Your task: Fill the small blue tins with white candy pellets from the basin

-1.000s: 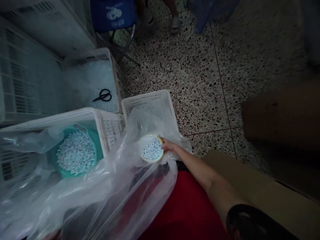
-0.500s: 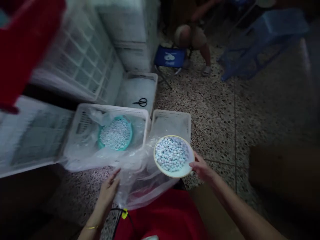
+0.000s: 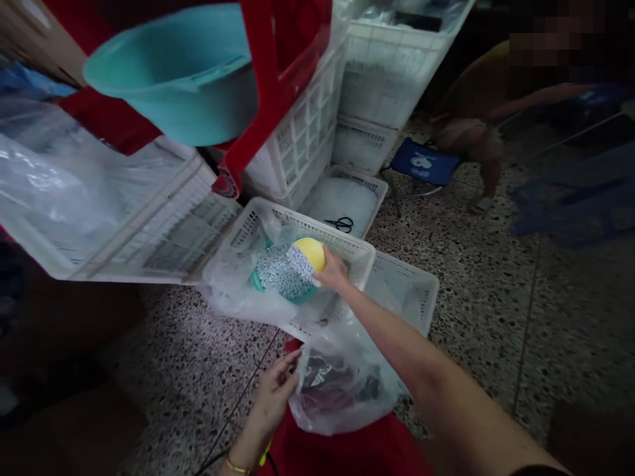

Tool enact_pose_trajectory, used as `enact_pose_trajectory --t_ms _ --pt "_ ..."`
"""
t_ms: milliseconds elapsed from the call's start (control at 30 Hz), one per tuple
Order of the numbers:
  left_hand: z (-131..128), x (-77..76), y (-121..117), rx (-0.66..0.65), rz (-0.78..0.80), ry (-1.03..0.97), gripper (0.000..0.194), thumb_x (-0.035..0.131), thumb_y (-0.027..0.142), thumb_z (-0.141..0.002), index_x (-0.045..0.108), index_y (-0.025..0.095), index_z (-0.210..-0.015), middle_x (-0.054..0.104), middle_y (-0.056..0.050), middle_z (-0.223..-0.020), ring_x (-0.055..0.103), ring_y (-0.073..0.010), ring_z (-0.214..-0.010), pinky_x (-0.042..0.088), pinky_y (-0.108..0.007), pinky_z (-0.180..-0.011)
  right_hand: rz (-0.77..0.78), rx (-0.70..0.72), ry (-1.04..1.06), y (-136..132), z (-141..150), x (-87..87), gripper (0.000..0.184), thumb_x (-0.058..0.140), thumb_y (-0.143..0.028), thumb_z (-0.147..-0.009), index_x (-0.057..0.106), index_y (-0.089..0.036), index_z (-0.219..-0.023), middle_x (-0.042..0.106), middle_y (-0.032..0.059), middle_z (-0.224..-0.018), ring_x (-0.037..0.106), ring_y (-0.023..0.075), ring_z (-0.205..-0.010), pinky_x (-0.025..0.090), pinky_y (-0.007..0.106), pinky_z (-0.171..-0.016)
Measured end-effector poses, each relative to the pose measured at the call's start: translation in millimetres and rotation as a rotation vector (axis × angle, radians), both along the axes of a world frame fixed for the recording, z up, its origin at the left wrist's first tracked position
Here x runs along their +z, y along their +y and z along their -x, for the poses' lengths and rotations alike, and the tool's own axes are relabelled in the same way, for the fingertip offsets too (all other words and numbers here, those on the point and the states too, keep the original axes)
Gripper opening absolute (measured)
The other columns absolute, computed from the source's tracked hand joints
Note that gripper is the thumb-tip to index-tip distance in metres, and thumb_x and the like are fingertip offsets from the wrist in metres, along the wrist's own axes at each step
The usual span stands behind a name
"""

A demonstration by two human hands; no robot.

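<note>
over the white slatted plastic crate (image 3: 364, 249), the right hand (image 3: 331, 271) grips a tipped round yellow bowl (image 3: 308, 254), spilling small pale pellets (image 3: 282, 271) into a teal basin; the left hand (image 3: 276, 395) pinches a clear plastic bag (image 3: 342, 380). tipping too fast could scatter pellets past the basin's rim.

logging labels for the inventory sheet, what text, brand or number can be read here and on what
Nothing is legible.
Blue folding stool: a white printed logo, too blurred to read.
White crates: no readable marks.
Yellow bowl in the right hand, and the teal basin: no print visible.
</note>
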State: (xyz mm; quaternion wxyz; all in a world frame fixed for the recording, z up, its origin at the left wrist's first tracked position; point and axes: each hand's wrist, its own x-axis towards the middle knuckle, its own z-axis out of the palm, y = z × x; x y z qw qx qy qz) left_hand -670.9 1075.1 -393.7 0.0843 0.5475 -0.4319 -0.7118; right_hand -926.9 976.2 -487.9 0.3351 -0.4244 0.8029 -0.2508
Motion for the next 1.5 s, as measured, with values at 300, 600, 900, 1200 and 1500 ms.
enact_pose_trajectory --t_ms 300,600,900,1200,1500 --pt "-10.1 -12.6 -10.3 0.025 -0.063 -0.012 0.058 0.072 0.041 -0.061 0.062 0.013 -0.112 0.058 -0.006 -0.089 0.036 -0.0058 -0.055 0.033 -0.021 -0.055 0.022 0.332 0.414 -20.8 -43.3 -35.3 0.091 0.071 -0.025 -0.063 0.024 -0.024 -0.141 0.024 0.0161 -0.144 0.019 0.0351 -0.131 0.035 0.046 -0.096" --pt "0.1 -15.8 -12.0 0.090 -0.149 0.028 0.062 0.077 0.039 -0.054 0.061 0.013 -0.109 0.058 -0.006 -0.092 0.043 -0.0061 -0.057 0.037 -0.022 -0.059 0.276 0.426 0.373 4.0 -34.1 -19.2 0.082 0.067 -0.032 -0.069 0.029 -0.022 -0.140 0.019 0.0121 -0.148 0.009 0.0285 -0.137 0.025 0.046 -0.107" --pt "4.4 -11.4 -8.6 0.083 -0.157 0.033 0.063 0.076 0.037 -0.057 0.057 0.013 -0.112 0.058 -0.007 -0.096 0.049 -0.0086 -0.061 0.041 -0.024 -0.063 0.493 -0.473 -0.025 67.1 23.2 23.2 0.094 0.068 -0.035 -0.062 0.021 -0.018 -0.141 0.024 0.0139 -0.145 0.031 0.0275 -0.129 0.045 0.039 -0.093" --pt "1.0 -11.4 -5.5 -0.009 -0.045 -0.025 0.060 0.076 0.041 -0.056 0.054 0.017 -0.105 0.057 -0.006 -0.097 0.051 -0.0087 -0.059 0.042 -0.024 -0.060 0.350 -1.149 -0.689 219.5 75.3 32.0 0.060 0.067 -0.036 -0.059 0.049 -0.032 -0.117 0.053 0.0018 -0.124 0.055 0.0225 -0.103 0.056 0.034 -0.062" --pt "-12.6 63.1 -39.6 0.379 0.091 -0.044 0.086 0.065 0.063 -0.058 0.040 0.024 -0.130 0.046 -0.014 -0.131 0.050 -0.0284 -0.110 0.049 -0.031 -0.073 0.146 -0.647 -1.239 160.4 -30.0 104.3 0.058 0.065 -0.046 -0.062 0.059 -0.025 -0.115 0.065 0.0121 -0.109 0.060 0.0321 -0.100 0.051 0.049 -0.078"
